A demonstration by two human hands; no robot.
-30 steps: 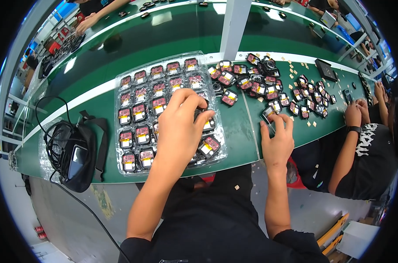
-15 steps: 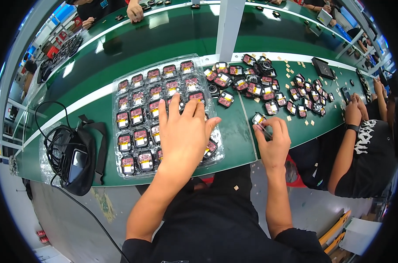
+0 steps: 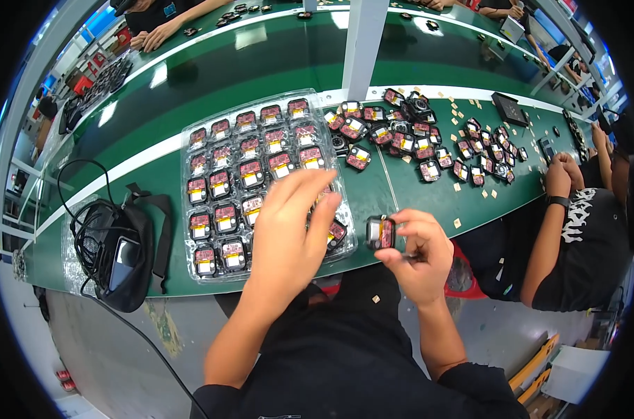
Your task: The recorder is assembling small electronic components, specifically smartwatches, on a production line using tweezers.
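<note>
Right fingers [image 3: 416, 218] grasping module [image 3: 382, 232] by its edge | module held up, just right of tray [image 3: 220, 278] | left fingers [image 3: 299, 184] parted over tray (nothing visibly held) | step: looks like moving it trayward | next: likely calls for squaring it up | loose modules [image 3: 403, 142] beyond, bag [image 3: 137, 272] far left

Upper garment: T-shirt [image 3: 345, 370], black, soft-folded, plain over most of its visible front; one small pale marking [image 3: 278, 417] at the lower edge of view, too cropped to make out; left sleeve [image 3: 218, 398], black, short, hem near the elbow; right sleeve [image 3: 481, 387], matching, hem slightly uneven; forearms [image 3: 439, 335], two, bare from hem to wrist; left hand [image 3: 289, 223] and right hand [image 3: 425, 258], bare; lap clothing [image 3: 366, 283], dark, its boundary with the shirt hard to tell.
</note>
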